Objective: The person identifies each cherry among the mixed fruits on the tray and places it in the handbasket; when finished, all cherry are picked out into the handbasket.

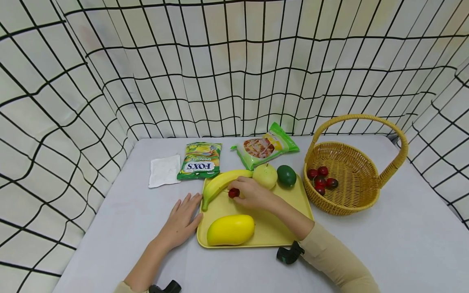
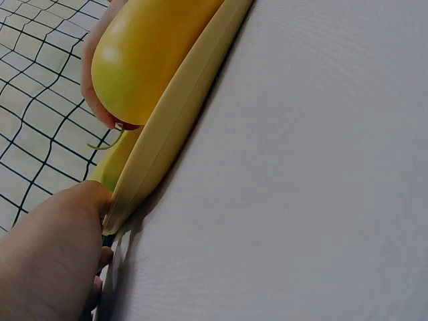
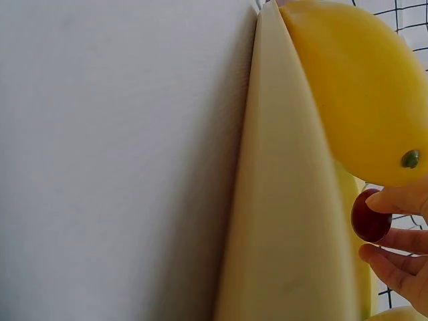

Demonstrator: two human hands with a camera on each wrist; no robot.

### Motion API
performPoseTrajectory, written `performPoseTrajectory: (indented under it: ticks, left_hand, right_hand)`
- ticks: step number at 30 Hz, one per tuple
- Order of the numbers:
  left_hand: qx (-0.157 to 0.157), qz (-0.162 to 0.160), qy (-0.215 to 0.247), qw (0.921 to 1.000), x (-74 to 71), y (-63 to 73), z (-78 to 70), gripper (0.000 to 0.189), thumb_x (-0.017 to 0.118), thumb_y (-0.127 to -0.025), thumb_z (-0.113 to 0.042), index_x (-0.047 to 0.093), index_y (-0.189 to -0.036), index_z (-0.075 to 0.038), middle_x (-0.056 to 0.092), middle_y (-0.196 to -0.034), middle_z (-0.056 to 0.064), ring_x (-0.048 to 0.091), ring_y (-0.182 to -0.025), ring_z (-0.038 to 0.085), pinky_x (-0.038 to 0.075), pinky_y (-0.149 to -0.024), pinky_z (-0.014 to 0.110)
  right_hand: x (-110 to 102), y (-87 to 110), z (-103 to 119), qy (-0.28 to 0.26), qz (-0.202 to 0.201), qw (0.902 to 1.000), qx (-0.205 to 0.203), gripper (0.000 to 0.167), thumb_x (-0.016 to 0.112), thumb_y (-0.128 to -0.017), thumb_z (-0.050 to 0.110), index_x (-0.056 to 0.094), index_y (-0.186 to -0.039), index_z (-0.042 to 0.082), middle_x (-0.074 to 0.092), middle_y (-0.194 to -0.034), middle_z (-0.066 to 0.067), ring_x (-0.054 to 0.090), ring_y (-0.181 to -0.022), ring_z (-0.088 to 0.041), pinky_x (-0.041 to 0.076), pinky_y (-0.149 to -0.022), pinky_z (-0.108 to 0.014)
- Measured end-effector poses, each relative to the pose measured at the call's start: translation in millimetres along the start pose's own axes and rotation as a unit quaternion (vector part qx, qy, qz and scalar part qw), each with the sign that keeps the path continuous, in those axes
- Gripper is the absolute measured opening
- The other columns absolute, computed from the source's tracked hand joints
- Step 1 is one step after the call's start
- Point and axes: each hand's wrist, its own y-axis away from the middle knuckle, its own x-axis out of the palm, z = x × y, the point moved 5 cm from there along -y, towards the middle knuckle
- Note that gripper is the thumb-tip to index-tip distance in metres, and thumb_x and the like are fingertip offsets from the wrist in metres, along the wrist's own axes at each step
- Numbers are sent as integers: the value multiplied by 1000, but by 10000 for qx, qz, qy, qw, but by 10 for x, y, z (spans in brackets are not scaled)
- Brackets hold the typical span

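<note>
My right hand point(image 1: 253, 194) pinches a dark red cherry point(image 1: 233, 193) over the yellow tray point(image 1: 271, 238); in the right wrist view the cherry point(image 3: 370, 217) sits between thumb and fingers. My left hand point(image 1: 183, 221) lies flat with spread fingers on the white table, its thumb at the tray's left edge. Behind the cherry a banana point(image 1: 223, 181) curves along the tray's back left. A yellow mango point(image 1: 231, 230) lies at the tray's front left. At the back right are a pale green pear point(image 1: 265, 176) and a dark green avocado point(image 1: 286, 176).
Right of the tray stands a wicker basket point(image 1: 366, 199) with a tall handle and several cherries point(image 1: 320, 181) inside. Behind the tray lie a green Fox's candy bag point(image 1: 200, 160), a green snack bag point(image 1: 265, 146) and a white packet point(image 1: 164, 171). Black-gridded netting point(image 1: 234, 61) encloses the table.
</note>
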Motion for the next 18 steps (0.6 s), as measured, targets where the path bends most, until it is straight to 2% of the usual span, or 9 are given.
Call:
performPoseTrajectory:
  ticks: [7,18]
  left_hand:
    - [3,18,-5,10000,-1,4,1,58,45,-95,-35,28,-144,-10,28,-148,8,14,-138,29,4,-109,51]
    - [2,33,-11,10000,1,3,4,58,45,-95,-36,27,-144,-11,28,-148,8,14,-138,29,4,-109,51]
  right_hand:
    - [-89,71,57,-47,-118,9999,-46,28,66,-83,13,62,-110,7,58,-101,-4,52,-86,-13,48,-76,-21]
    - [-347,241,169,223,-725,9968,-246,28,69,-80,11,62,-107,9,59,-101,-2,53,-88,-13,48,-78,-23]
